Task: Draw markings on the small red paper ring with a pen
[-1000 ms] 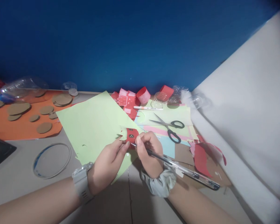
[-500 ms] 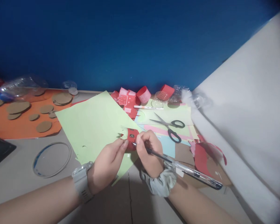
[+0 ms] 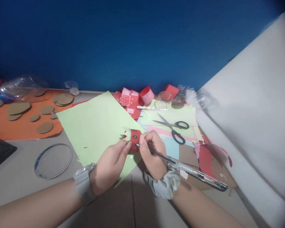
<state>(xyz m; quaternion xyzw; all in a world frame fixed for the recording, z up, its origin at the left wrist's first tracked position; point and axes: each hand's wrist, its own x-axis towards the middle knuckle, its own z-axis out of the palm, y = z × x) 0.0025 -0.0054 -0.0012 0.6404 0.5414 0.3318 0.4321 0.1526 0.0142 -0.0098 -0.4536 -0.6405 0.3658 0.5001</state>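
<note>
My left hand pinches the lower left side of a small red paper figure. Dark eyes are marked on the figure, and jagged pale green paper sticks out at its upper left. My right hand is closed around a clear-barrelled ballpoint pen. The pen's tip meets the red paper just below the eyes, and its black end points to the lower right. Beneath both hands lies a light green paper sheet, with a small cut near its left side.
Black-handled scissors lie spread on paper sheets at right, near a white marker. Red paper rolls stand by the blue wall. Cardboard discs rest on orange paper at left, near a tape ring.
The view has shifted very slightly. Both hands keep their grips, and the pen tip stays at the red paper figure with hardly any visible movement.
</note>
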